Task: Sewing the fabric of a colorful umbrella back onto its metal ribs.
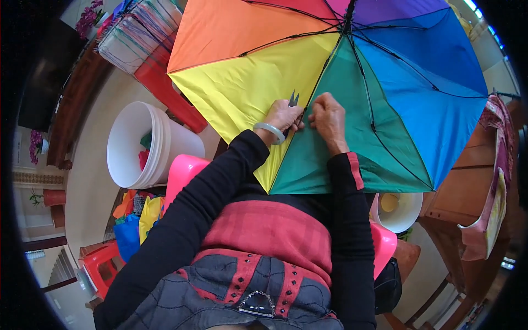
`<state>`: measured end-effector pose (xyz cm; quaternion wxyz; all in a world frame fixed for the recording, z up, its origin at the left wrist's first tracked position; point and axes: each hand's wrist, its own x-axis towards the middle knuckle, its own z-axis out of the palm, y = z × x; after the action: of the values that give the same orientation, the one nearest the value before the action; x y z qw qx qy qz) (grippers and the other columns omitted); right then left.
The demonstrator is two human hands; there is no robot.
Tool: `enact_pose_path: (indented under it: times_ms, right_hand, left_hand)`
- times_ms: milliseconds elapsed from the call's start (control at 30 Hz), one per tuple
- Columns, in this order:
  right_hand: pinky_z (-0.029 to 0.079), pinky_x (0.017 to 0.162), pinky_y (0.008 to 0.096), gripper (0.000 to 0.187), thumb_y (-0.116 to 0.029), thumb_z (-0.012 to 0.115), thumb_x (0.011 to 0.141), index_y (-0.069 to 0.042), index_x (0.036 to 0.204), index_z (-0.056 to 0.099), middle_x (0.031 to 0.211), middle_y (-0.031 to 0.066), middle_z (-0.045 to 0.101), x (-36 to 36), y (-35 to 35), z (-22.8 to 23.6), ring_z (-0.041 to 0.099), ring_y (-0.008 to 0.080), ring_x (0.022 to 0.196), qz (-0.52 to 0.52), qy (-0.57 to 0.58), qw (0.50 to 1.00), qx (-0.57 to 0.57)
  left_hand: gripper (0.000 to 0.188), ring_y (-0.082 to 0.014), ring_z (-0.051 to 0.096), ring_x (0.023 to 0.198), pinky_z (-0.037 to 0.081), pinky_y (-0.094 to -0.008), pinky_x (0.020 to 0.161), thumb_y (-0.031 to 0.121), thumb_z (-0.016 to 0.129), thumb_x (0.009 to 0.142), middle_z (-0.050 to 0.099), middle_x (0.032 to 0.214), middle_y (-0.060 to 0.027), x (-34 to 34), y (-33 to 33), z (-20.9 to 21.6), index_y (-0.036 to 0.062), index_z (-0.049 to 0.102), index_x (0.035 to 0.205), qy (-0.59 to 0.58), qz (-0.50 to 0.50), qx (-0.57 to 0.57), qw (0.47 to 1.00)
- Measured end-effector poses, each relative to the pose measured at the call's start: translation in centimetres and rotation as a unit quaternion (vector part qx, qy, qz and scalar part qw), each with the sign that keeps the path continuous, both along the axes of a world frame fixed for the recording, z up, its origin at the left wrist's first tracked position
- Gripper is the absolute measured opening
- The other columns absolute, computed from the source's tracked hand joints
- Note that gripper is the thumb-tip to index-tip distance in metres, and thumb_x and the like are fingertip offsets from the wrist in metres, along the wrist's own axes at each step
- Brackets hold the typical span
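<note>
Spread over my lap, inside facing me, is a rainbow umbrella (385, 104) with thin black ribs meeting at a shaft near the top of the view. My left hand (284, 116), a pale bangle (270, 132) at its wrist, is closed around small scissors (293, 99). Their dark blades point away from me over the yellow panel (247, 82). Just across the rib between the yellow and green panels, my right hand (329, 117) is closed in a pinch above the green panel (352, 159). Whatever its fingertips hold is too small to make out.
A white bucket (132, 144) with coloured cloth inside stands at the left. Below it lie folded colourful fabrics (127, 236) near a red stool (100, 269). Another white bucket (404, 212) sits at the right, beside wooden furniture (467, 181) draped with a patterned cloth (495, 181).
</note>
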<state>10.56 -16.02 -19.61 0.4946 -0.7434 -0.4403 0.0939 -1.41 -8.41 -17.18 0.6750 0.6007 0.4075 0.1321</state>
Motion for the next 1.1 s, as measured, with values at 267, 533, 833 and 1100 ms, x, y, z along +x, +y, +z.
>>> enact_pose_path:
  times_ms: [267, 533, 833, 1100]
  right_hand:
    - [0.046, 0.047, 0.0362, 0.009, -0.008, 0.051, 0.077, -0.002, 0.070, 0.053, 0.054, 0.0130, 0.055, 2.1, -0.6, -0.2, 0.058, 0.0240, 0.048, -0.105, 0.125, 0.986, -0.031]
    - [0.045, 0.037, 0.0307, 0.010, -0.006, 0.051, 0.077, 0.000, 0.070, 0.053, 0.052, 0.0106, 0.055, 2.6, -0.7, 1.4, 0.057, 0.0185, 0.042, -0.087, 0.216, 0.972, -0.030]
    - [0.046, 0.037, 0.0312, 0.011, -0.007, 0.050, 0.078, 0.000, 0.071, 0.053, 0.053, 0.0111, 0.055, 2.7, -0.5, 1.1, 0.057, 0.0187, 0.041, -0.078, 0.215, 0.973, -0.043]
    - [0.046, 0.037, 0.0309, 0.010, -0.008, 0.049, 0.080, 0.000, 0.074, 0.051, 0.053, 0.0094, 0.053, 2.3, -0.9, 2.0, 0.056, 0.0176, 0.041, -0.136, 0.161, 0.977, -0.028]
  left_hand:
    - [0.010, -0.0307, 0.054, 0.058, 0.044, -0.0367, 0.051, 0.010, 0.049, 0.072, 0.054, 0.064, -0.0148, 0.6, 1.8, -1.2, 0.0003, 0.050, 0.069, 0.049, -0.140, 0.518, 0.842]
    - [0.009, -0.0293, 0.056, 0.064, 0.047, -0.0378, 0.054, 0.012, 0.049, 0.076, 0.050, 0.086, -0.0107, 1.8, 5.1, 1.1, 0.0038, 0.045, 0.076, -0.057, -0.427, 0.679, 0.594]
    - [0.010, -0.0243, 0.058, 0.065, 0.048, -0.0361, 0.051, 0.016, 0.045, 0.080, 0.048, 0.085, -0.0075, 1.9, 5.5, 3.3, 0.0071, 0.042, 0.081, -0.014, -0.565, 0.699, 0.439]
    - [0.008, -0.0251, 0.059, 0.065, 0.048, -0.0363, 0.053, 0.015, 0.045, 0.080, 0.049, 0.080, -0.0077, 1.2, 5.1, 3.0, 0.0089, 0.043, 0.084, 0.003, -0.543, 0.703, 0.459]
